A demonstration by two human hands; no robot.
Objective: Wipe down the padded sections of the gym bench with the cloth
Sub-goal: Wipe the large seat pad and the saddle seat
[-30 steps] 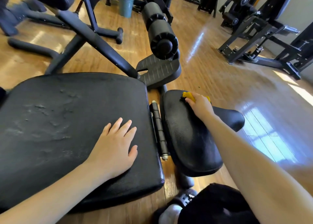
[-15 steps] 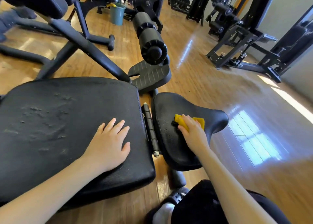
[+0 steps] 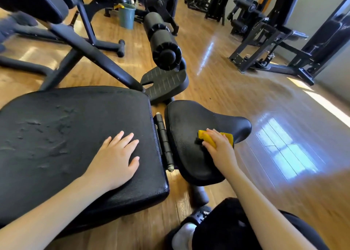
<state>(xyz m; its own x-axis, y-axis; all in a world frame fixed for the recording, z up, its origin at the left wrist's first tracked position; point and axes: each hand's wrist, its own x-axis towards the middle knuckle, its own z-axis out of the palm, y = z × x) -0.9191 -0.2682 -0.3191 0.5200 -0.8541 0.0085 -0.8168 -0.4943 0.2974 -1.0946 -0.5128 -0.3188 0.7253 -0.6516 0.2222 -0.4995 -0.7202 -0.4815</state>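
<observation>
**Inspector A:** Since a second ago the cloth (image 3: 216,138) has come back from the far end of the small seat pad (image 3: 186,136) toward its middle, and the right hand (image 3: 220,149) has come with it.

**Inspector B:** Position of the cloth now?

**A:** Flat on the small seat pad, right of centre, directly under the right hand. Its fingers (image 3: 210,131) lie close together and pressed down on the cloth, with yellow showing on both sides of them.

**B:** And the other hand?

**A:** The left hand (image 3: 115,157) rests palm-down on the large pad (image 3: 56,136) of the bench, fingers spread, holding nothing. It is well apart from the cloth, so the right hand is the nearer.

**B:** Bearing for the next stroke?

**A:** In my judgement, the pad's long axis runs away from the person. Unwiped surface appears to lie toward the hinge (image 3: 165,140) and the near edge.
</observation>
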